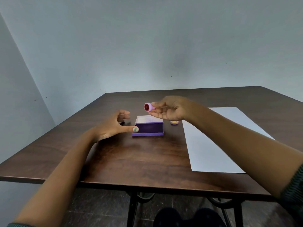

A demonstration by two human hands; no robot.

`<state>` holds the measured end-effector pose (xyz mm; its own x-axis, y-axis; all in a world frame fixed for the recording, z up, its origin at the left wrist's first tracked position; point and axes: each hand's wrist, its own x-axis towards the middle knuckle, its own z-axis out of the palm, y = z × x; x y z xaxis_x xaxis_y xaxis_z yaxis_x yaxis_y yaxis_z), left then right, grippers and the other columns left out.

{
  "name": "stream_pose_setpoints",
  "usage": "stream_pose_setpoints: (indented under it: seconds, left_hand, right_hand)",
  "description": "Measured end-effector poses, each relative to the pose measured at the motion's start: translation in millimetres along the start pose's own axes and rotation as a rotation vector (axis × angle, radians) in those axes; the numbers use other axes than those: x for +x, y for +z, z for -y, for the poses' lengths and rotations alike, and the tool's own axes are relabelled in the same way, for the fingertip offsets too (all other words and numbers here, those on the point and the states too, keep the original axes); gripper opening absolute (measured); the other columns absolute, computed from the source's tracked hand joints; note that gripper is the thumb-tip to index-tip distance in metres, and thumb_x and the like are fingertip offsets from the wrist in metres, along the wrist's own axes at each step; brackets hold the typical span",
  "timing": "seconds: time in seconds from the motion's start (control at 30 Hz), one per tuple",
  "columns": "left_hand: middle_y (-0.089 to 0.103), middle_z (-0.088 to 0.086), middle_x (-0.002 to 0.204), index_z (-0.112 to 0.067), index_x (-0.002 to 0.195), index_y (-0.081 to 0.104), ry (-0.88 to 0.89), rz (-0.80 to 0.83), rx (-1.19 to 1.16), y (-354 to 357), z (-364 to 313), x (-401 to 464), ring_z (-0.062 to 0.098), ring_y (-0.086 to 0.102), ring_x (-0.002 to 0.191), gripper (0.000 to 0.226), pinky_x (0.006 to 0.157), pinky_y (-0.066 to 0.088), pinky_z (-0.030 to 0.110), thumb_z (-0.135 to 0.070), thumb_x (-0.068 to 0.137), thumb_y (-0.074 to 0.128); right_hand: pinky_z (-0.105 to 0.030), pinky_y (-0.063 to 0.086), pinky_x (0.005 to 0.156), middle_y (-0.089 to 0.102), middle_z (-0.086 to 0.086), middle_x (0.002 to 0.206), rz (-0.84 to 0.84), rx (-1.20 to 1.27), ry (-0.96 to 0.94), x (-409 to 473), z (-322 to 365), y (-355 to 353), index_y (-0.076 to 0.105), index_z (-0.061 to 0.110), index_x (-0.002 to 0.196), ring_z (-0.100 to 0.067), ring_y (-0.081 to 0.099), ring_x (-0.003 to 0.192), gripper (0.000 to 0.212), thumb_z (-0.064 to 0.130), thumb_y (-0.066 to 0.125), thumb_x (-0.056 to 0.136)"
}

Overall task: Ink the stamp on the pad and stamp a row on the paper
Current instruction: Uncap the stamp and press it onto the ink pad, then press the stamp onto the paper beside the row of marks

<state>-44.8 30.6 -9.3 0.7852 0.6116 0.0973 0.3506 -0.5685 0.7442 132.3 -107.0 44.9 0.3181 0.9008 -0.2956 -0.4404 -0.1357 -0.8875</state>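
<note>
A small pink stamp [148, 107] with a red round face is held sideways in my right hand [170, 110], pinched between thumb and fingers above the ink pad. The purple ink pad [148, 128] lies open on the table, its lid tilted up behind it. My left hand [114, 126] hovers just left of the pad with fingers apart, its thumb tip touching or nearly touching the pad's left edge. A white sheet of paper [218, 141] lies to the right of the pad, partly hidden by my right forearm.
A small pink and yellow cap or piece [174, 122] sits on the dark wooden table [131, 161] just right of the pad, under my right hand. A plain wall stands behind the table. The table's near edge runs below my forearms.
</note>
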Motion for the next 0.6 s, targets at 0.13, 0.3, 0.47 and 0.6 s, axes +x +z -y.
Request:
stream_pose_setpoints:
  seconds: [0.13,0.3,0.47,0.6]
  left_hand:
    - [0.05,-0.002,0.127,-0.022,0.133,0.037,0.08,-0.167,-0.017,5,-13,-3,0.018,0.05,0.117,0.099,0.079,0.039,0.017,-0.067,0.053,0.075]
    - [0.051,-0.01,0.127,-0.028,0.132,0.04,0.231,-0.211,0.017,25,-46,-12,0.01,0.051,0.113,0.086,0.087,0.037,0.023,-0.064,0.061,0.072]
    - [0.053,-0.019,0.122,-0.038,0.121,0.046,0.334,-0.038,-0.044,72,-92,-19,0.0,0.051,0.113,0.079,0.088,0.039,0.013,-0.069,0.051,0.065]
    - [0.049,-0.023,0.131,-0.045,0.123,0.046,0.357,0.131,0.02,106,-116,-17,-0.002,0.046,0.12,0.072,0.094,0.044,0.027,-0.069,0.059,0.068]
  right_hand:
    - [-0.033,0.061,0.064,0.07,-0.018,0.066,0.006,0.072,-0.108,-36,23,-18,0.059,-0.006,0.081,-0.021,0.069,0.061,0.007,-0.006,0.054,0.086]
    - [-0.03,0.061,0.058,0.073,-0.015,0.067,-0.061,0.121,-0.212,-91,37,-66,0.064,-0.005,0.083,-0.019,0.072,0.06,0.008,-0.003,0.057,0.085]
    - [-0.029,0.061,0.062,0.075,-0.014,0.074,-0.126,0.112,-0.218,-137,21,-113,0.074,-0.002,0.069,-0.02,0.074,0.069,0.013,-0.002,0.062,0.075]
    - [-0.031,0.061,0.06,0.074,-0.017,0.079,-0.139,0.152,-0.195,-155,7,-136,0.07,-0.004,0.077,-0.024,0.074,0.072,0.019,-0.001,0.065,0.059]
